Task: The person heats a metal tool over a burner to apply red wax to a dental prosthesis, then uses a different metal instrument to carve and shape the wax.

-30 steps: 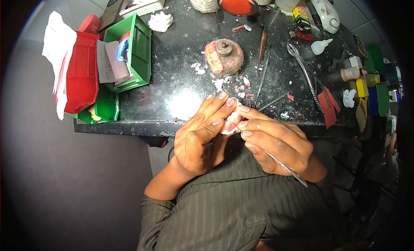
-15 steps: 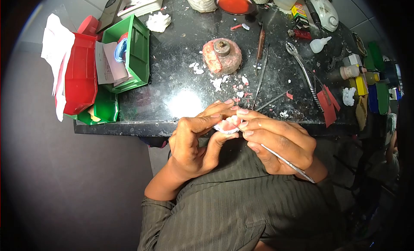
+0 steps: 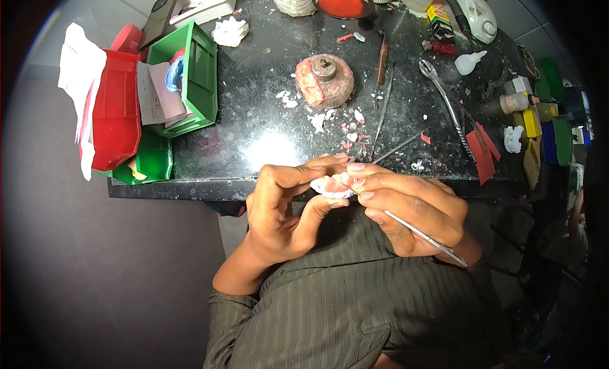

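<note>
Between finger and thumb, my left hand [image 3: 285, 207] grips a small dental model [image 3: 333, 185], white at the rim with pink wax on it. My right hand [image 3: 412, 207] is closed round a thin metal wax carver [image 3: 426, 237] like a pen. Its handle slants down past the palm, and its tip is by the model's right side, partly hidden by the fingers. Both hands are at the bench's front edge, with fingertips close together. Just beyond them, another thin metal tool [image 3: 399, 147] lies on the bench, beside a scrap of pink wax [image 3: 425, 138].
A wax-smeared spirit burner [image 3: 325, 80] stands mid-bench among white and pink crumbs. Slim tools [image 3: 382, 71], pliers-like metal tool [image 3: 444, 99] and pink wax sheet [image 3: 482, 154] lie to the right. Green [image 3: 203, 77] and red [image 3: 117, 109] bins stand left; a red-filled round dish [image 3: 344, 3] is at the back.
The view has shifted very slightly. Both hands keep their grips, and the model has turned or tilted a little beside the carver's tip.
</note>
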`<state>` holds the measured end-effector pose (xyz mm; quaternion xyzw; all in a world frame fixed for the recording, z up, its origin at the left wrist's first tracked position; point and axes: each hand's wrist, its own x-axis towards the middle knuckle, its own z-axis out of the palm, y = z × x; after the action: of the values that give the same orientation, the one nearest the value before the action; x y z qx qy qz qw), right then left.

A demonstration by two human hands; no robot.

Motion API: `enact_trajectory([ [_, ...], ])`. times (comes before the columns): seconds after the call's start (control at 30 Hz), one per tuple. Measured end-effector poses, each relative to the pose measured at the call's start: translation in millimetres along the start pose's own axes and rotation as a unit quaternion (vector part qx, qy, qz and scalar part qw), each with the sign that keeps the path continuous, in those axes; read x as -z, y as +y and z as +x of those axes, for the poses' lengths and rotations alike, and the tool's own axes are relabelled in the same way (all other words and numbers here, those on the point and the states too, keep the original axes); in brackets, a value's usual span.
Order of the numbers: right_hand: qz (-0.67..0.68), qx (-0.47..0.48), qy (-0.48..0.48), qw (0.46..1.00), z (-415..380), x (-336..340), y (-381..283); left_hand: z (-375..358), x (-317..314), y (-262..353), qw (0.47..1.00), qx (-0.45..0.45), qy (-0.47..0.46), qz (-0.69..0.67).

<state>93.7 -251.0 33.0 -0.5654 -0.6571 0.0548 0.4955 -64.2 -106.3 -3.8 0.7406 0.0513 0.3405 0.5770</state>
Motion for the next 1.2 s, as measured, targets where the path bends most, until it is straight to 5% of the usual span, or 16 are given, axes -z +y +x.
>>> enact_trajectory([
  [0.73, -0.038, -0.034, 0.055, 0.997, 3.2, 4.6, 5.9, 0.5, 4.6, -4.4, 0.998, 0.035, -0.035, -0.029],
  [1.0, 0.161, -0.127, 0.079, 0.976, 0.7, -4.0, 16.1, 5.8, 3.4, -4.6, 0.997, 0.023, -0.028, -0.073],
  [1.2, 0.168, -0.123, 0.072, 0.975, 0.4, -9.1, 15.4, 8.3, 7.8, -0.4, 0.998, 0.028, -0.039, -0.027],
])
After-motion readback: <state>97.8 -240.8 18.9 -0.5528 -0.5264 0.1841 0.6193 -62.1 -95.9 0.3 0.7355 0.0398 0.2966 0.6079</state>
